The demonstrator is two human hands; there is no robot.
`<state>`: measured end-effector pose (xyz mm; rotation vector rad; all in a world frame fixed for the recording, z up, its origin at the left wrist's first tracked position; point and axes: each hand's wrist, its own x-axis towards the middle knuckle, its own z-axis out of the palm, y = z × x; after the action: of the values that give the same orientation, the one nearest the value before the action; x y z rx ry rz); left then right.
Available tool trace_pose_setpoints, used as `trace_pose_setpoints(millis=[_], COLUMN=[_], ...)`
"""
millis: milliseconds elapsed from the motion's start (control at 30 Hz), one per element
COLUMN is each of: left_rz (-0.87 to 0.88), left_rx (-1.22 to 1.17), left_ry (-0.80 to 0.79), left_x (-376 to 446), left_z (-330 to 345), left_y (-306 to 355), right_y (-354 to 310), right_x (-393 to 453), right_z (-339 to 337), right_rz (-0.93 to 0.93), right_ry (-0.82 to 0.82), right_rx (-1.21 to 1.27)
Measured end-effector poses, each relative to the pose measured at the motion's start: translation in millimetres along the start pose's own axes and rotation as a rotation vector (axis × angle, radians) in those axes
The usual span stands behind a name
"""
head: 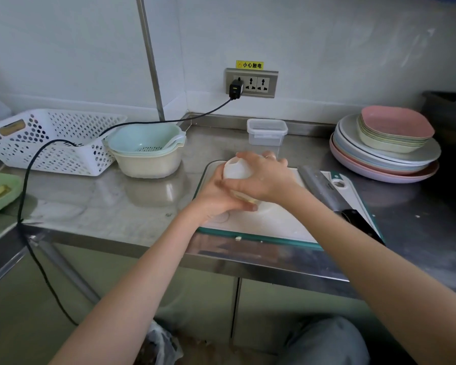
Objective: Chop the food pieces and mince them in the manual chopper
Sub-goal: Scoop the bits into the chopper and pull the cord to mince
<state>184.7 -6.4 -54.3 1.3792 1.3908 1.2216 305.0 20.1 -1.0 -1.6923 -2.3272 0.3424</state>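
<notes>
Both hands grip the chopper (pixel 236 169), right hand (pixel 261 177) round its white lid, left hand (pixel 216 198) under on the probably clear cup: light, rigid, slick plastic.

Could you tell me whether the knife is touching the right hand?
Apart: in the head view the knife lies on the cutting board, with bare board between it and the right hand.
</notes>
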Motion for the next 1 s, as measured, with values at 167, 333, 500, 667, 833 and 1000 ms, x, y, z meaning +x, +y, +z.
trace_pose_setpoints(millis=[167,333,500,667,833,1000], left_rz=[-0.038,-0.135,-0.044,0.079,0.006,-0.064], left_rx=[-0.652,-0.857,-0.851,-0.593,-0.686,-0.131], left_ry=[-0.066,-0.177,0.164,0.208,0.396,0.229], left_x=[0,-4,-4,-7,1,6], left_z=[4,19,39,40,0,-9], left_y=[10,30,25,11,7,5], right_y=[14,14,26,44,59,55], right_x=[2,-3,-1,-4,3,-5], right_z=[-31,-45,-34,-42,-62,-45], right_rz=[-0.075,-0.248,-0.237,-0.43,-0.604,-0.616], right_ry=[0.013,-0.09,-0.094,-0.114,-0.096,-0.129], right_rx=[0.678,0.696,0.65,0.504,0.126,0.122])
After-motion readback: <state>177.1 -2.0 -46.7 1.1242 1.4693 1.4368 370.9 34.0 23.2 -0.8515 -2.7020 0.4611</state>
